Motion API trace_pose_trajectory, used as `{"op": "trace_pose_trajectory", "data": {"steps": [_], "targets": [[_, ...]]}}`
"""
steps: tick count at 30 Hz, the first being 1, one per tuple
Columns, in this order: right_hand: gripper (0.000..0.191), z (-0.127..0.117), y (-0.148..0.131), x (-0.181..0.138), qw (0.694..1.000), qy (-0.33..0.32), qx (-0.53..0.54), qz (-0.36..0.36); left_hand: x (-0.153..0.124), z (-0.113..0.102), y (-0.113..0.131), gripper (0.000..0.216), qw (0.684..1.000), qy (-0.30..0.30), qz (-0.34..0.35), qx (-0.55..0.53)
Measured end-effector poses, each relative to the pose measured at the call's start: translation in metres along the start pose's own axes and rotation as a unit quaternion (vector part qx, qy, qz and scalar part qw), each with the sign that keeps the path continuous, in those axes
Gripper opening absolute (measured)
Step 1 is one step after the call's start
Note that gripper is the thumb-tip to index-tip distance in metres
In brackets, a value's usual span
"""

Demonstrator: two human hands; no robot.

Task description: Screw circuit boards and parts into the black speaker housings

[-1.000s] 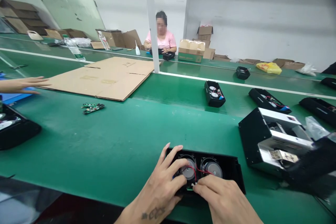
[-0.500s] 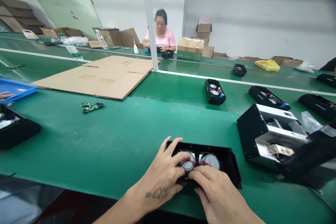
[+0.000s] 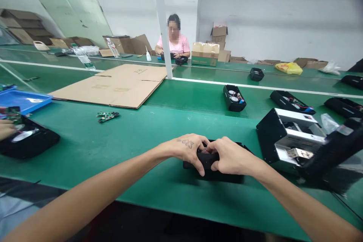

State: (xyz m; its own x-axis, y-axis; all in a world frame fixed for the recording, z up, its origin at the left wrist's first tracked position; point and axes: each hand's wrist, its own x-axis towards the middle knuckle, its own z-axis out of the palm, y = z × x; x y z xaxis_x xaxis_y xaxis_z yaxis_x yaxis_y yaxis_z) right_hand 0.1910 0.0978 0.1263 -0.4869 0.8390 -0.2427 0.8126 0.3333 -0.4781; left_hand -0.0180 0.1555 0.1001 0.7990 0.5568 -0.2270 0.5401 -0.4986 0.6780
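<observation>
Left hand: your fingers grip black housing, near wall
Right hand: fingers likewise, left's 3 o'clock
Circuit boards: tabletop, housing's 10 o'clock

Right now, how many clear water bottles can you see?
2. The nearer bottle is by the back left of the flat cardboard sheet; the farther bottle is behind that, beside a carton. Others could be hidden.
</observation>
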Motion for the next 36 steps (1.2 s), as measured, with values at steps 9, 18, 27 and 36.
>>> {"op": "trace_pose_trajectory", "data": {"steps": [9, 18, 27, 36], "targets": [[0.013, 0.007, 0.005, 0.000, 0.998, 0.019, 0.060, -0.031, 0.005, -0.004, 0.002, 0.034, 1.000, -0.013, 0.003, 0.004], [0.015, 0.011, 0.004, 0.001, 0.998, 0.034, 0.035, -0.026, 0.005, -0.007, 0.003, 0.027, 0.999, -0.034, 0.003, 0.004], [0.028, 0.028, 0.012, 0.003, 0.996, 0.077, 0.003, -0.040, 0.004, -0.007, 0.001, 0.030, 0.999, -0.029, 0.033, 0.018], [0.036, 0.017, 0.021, -0.066, 0.916, 0.391, 0.065, -0.054, -0.014, 0.020, 0.002, 0.024, 0.981, 0.044, 0.101, 0.158]]}}
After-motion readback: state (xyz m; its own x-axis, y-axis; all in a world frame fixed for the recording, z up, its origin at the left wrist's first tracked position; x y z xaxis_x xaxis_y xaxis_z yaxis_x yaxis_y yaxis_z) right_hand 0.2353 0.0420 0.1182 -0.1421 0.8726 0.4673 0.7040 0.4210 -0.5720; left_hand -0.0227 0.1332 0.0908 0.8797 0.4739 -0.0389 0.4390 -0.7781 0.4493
